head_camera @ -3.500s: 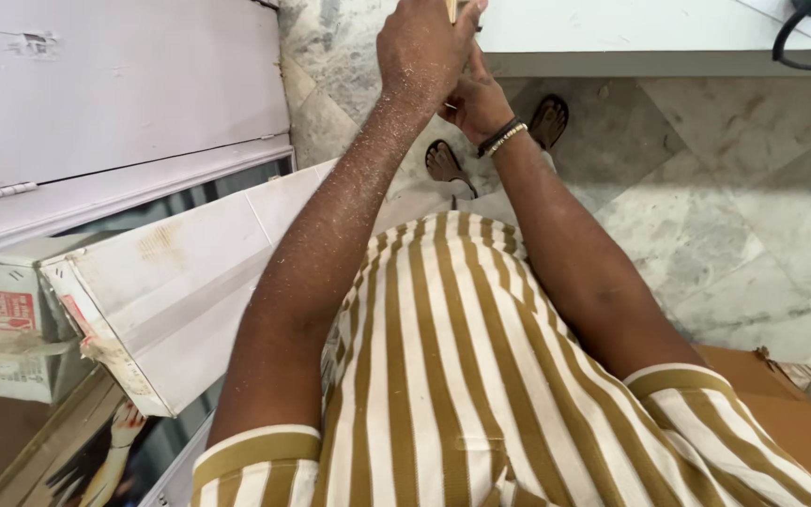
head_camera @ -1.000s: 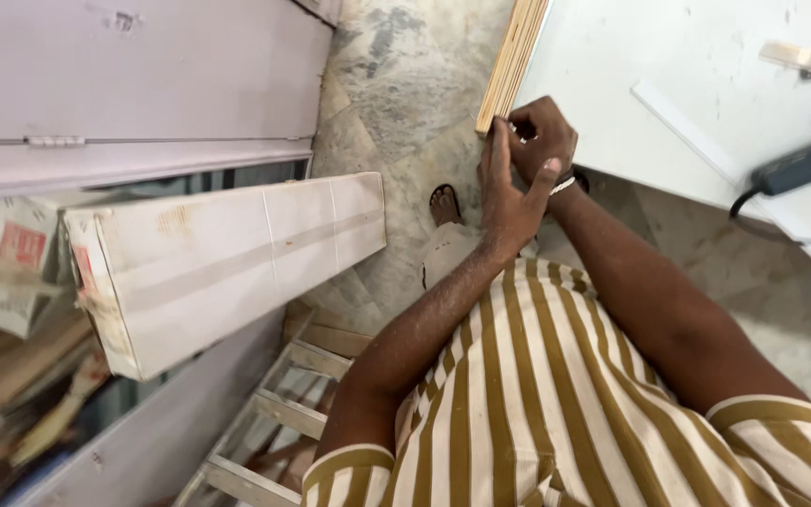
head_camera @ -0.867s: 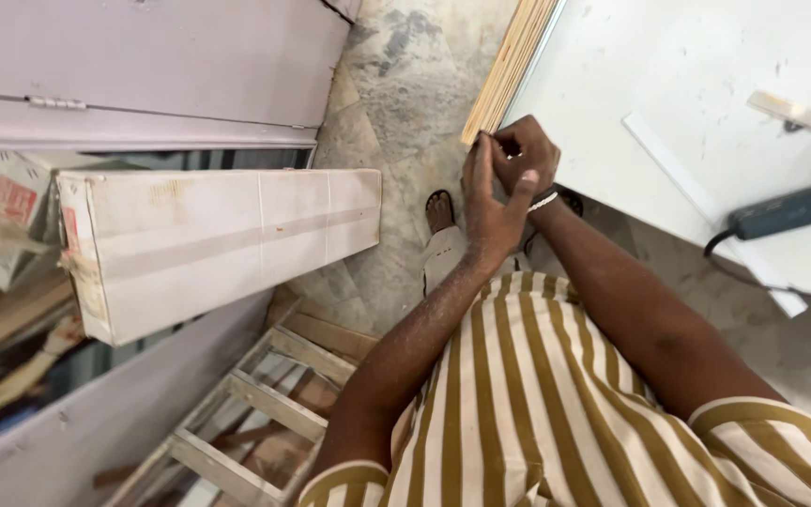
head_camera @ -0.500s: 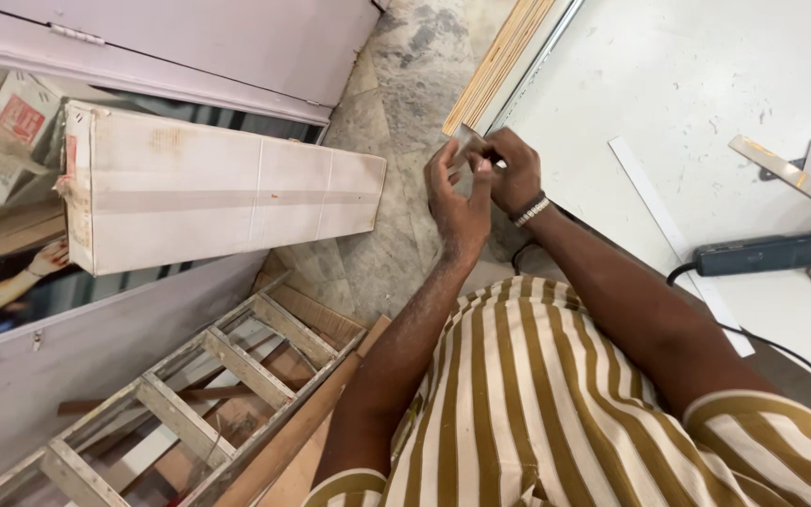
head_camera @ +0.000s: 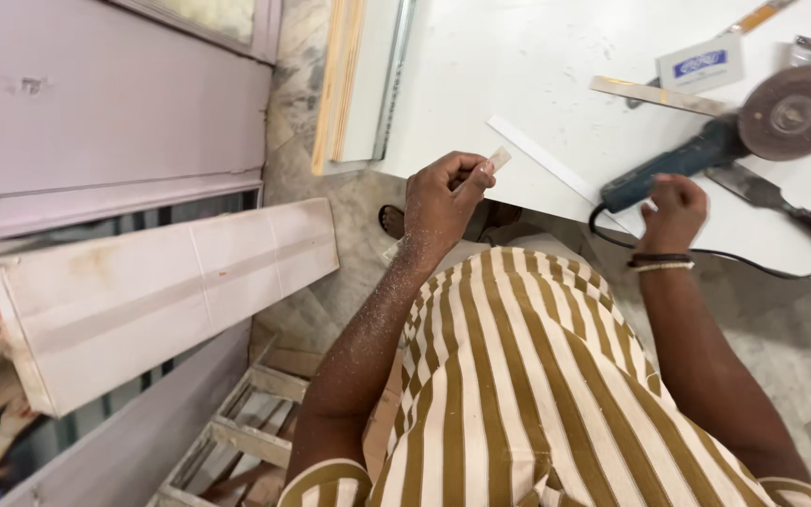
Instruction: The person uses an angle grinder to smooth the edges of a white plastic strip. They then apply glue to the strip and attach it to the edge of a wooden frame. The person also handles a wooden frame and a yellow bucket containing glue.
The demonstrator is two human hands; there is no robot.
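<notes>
The hands have parted: left hand [head_camera: 443, 192] keeps the small strip [head_camera: 497, 159], right hand [head_camera: 673, 202] reaches the grinder [head_camera: 706, 155].

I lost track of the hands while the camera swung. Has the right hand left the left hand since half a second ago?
Yes. The right hand has parted from the left hand, moving along the white table edge to the blue grinder's handle.

One angle grinder [head_camera: 706, 150], one long white carton [head_camera: 161, 291], one white strip [head_camera: 556, 169], one small chip [head_camera: 497, 160] — two hands, left [head_camera: 443, 202] and right [head_camera: 673, 211].
</notes>
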